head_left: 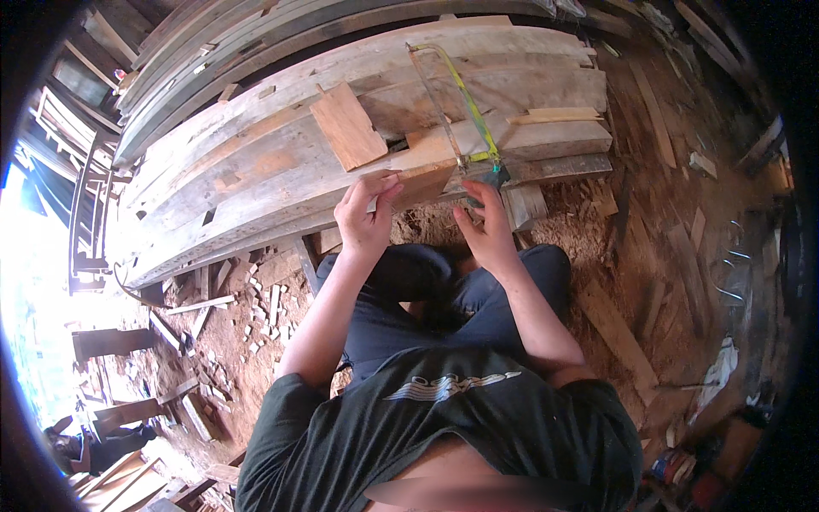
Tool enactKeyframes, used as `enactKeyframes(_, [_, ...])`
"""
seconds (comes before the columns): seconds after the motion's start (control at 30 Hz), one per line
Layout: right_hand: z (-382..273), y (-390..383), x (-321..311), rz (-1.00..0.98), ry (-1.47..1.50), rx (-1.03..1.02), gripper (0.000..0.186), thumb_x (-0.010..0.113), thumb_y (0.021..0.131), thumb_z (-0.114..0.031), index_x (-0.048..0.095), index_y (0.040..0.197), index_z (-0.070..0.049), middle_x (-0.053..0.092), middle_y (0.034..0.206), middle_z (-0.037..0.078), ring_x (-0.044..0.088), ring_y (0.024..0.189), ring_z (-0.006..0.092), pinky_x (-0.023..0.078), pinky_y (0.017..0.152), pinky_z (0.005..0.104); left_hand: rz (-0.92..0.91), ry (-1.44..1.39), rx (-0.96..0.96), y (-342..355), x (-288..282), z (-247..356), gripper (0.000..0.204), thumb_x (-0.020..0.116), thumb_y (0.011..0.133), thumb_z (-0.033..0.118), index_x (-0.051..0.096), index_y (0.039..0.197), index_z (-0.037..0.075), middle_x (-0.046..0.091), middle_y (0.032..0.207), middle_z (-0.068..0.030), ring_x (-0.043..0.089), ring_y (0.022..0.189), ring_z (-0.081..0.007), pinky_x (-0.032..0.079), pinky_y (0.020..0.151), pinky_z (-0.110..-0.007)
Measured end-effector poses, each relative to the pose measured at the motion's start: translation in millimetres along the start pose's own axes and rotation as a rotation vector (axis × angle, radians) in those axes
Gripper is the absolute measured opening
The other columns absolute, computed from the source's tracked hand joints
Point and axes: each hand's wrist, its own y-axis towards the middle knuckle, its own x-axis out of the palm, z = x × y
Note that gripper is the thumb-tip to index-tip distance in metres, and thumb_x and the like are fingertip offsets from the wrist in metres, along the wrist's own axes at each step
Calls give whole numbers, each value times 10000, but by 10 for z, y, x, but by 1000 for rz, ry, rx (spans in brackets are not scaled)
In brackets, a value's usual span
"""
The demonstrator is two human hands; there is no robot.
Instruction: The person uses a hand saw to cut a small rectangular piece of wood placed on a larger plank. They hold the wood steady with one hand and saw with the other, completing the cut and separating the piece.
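Note:
My left hand (367, 213) is at the front edge of the wooden bench (256, 200), thumb and fingers drawn together. What they pinch, if anything, is too small to make out. Right beside those fingertips is a brown wood piece (426, 182) at the bench edge. My right hand (490, 229) hovers in front of the bench, thumb and fingers apart, with nothing visible in it. Just beyond its fingertips is the dark teal handle of a hacksaw (471, 102). The saw has a yellow-green frame and rests on the bench, pointing away from me.
A flat rectangular board (348, 126) lies on the bench left of the saw, and thin wood strips (554, 115) lie to its right. Long planks (256, 51) are stacked behind. Small offcuts (269, 311) and sawdust cover the floor at left; loose boards (616, 333) lie at right.

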Motion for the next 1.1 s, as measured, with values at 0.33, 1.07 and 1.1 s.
enactKeyframes(0.33, [480,-584,-21,-8,97,364,401,668,954,-103,531,1330,-77,560,1332,114,569,1267,279,500,969,406,-124,-63,-275,225,-7,-157,233,681,902,-68,647,1123,0,717,1091,-119,717,1003,-190,580,828,-307])
enactKeyframes(1.07, [-981,391,106,24,-547,-297,773,708,902,-233,332,1577,-257,266,1589,254,308,1442,498,327,1124,609,-183,-56,-376,319,-183,-136,239,633,909,-85,617,1131,2,731,1017,-159,725,1024,-235,574,817,-335])
enactKeyframes(1.1, [-972,344,78,70,-401,-316,757,702,908,-214,336,1571,-209,292,1578,249,339,1431,467,340,1123,576,-182,-29,-377,317,-188,-137,236,646,911,-67,617,1134,5,732,1019,-158,724,1019,-234,572,818,-334])
